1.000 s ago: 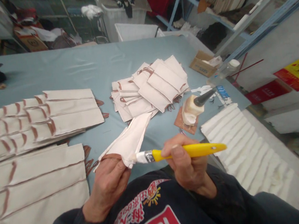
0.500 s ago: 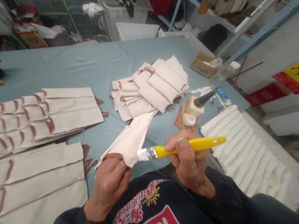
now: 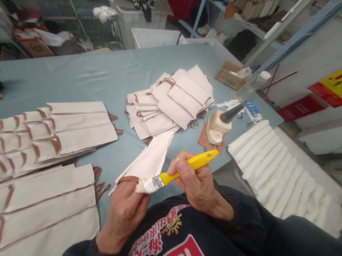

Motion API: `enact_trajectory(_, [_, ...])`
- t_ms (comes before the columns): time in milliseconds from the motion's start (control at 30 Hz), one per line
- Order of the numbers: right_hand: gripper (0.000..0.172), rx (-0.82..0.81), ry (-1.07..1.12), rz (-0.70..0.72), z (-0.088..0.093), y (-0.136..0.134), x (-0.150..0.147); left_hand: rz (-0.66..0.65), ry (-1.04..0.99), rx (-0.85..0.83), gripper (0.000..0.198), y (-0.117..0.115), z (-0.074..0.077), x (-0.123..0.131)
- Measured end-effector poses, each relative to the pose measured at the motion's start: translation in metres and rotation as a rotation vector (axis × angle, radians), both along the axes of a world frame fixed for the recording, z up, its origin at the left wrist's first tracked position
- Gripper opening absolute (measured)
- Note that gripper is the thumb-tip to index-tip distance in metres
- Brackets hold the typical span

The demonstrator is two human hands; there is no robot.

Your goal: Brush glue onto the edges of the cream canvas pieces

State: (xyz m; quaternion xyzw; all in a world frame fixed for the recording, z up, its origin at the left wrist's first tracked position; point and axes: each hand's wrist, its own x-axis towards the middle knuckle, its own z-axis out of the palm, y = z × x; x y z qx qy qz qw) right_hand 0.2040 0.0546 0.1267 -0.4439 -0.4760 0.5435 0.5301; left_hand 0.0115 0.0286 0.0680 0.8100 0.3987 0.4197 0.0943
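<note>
My left hand (image 3: 123,210) is closed on the near end of a long folded cream cloth piece (image 3: 151,156) that stretches away over the blue table (image 3: 92,77). My right hand (image 3: 195,182) grips a yellow-handled brush (image 3: 181,170); its white bristles rest on the cloth end right at my left fingers. A pile of small cream cloth pieces with brown trim (image 3: 171,101) lies just beyond the held piece.
Rows of long cream pieces with brown loops (image 3: 37,134) cover the table's left side. A glue-caked pot with a black-handled brush (image 3: 218,126) stands at the right, beside a ribbed white pad (image 3: 272,162). A small cardboard box (image 3: 229,77) and a plastic bottle (image 3: 253,83) sit behind.
My right hand has moved left and tilted the brush, so its handle now points up and right and the bristles press onto the cloth end. The left hand keeps its hold.
</note>
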Motion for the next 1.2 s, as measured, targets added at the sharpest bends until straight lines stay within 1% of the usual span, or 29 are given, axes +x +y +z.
enact_trajectory(33, [0.048, -0.011, 0.005, -0.012, 0.001, 0.002, 0.0, -0.003, 0.0, 0.0, 0.022, 0.0, 0.0, 0.0])
enact_trajectory(133, [0.049, 0.024, 0.025, -0.154, 0.001, 0.006, 0.001, 0.014, 0.02, 0.007, 0.021, -0.001, 0.002, 0.001])
enact_trajectory(167, [0.049, 0.038, 0.029, -0.166, 0.0, 0.007, 0.001, 0.03, 0.025, 0.016, 0.021, -0.001, 0.002, 0.001])
enact_trajectory(200, [0.048, 0.041, 0.031, -0.146, -0.001, 0.006, 0.001, 0.047, 0.028, 0.024, 0.021, -0.001, 0.003, 0.001])
enact_trajectory(267, [0.046, 0.018, 0.036, -0.057, -0.001, 0.003, 0.001, 0.067, 0.031, 0.03, 0.022, -0.001, 0.004, 0.001])
enact_trajectory(333, [0.046, -0.014, 0.046, 0.0, 0.001, -0.001, 0.003, 0.071, 0.031, 0.027, 0.023, -0.001, 0.004, 0.0])
enact_trajectory(500, [0.05, -0.006, 0.025, -0.084, 0.011, 0.0, 0.007, 0.094, 0.039, 0.037, 0.023, -0.001, 0.005, 0.001])
enact_trajectory(567, [0.051, 0.01, -0.01, -0.089, 0.009, 0.003, 0.008, 0.104, 0.041, 0.057, 0.023, -0.001, 0.005, 0.002])
enact_trajectory(667, [0.049, 0.028, -0.092, -0.073, -0.001, 0.009, 0.01, 0.101, 0.066, 0.088, 0.021, -0.002, 0.004, 0.002])
enact_trajectory(767, [0.046, 0.063, -0.201, -0.137, -0.007, 0.01, 0.014, 0.112, 0.104, 0.11, 0.02, -0.003, 0.003, 0.002])
enact_trajectory(833, [0.044, 0.089, -0.239, -0.168, -0.006, 0.008, 0.015, 0.122, 0.114, 0.114, 0.021, -0.004, 0.003, 0.002])
enact_trajectory(967, [0.042, 0.102, -0.269, -0.125, -0.001, 0.007, 0.011, 0.138, 0.107, 0.106, 0.02, -0.005, 0.001, 0.001])
enact_trajectory(1067, [0.044, 0.107, -0.282, -0.137, -0.004, 0.014, 0.008, 0.141, 0.11, 0.105, 0.022, -0.006, 0.0, 0.001])
enact_trajectory(1133, [0.044, 0.108, -0.255, -0.162, -0.007, 0.019, 0.009, 0.149, 0.083, 0.08, 0.025, -0.008, 0.0, 0.002])
enact_trajectory(1200, [0.044, 0.117, -0.21, -0.201, -0.005, 0.022, 0.011, 0.189, -0.019, -0.029, 0.028, -0.009, 0.002, 0.002])
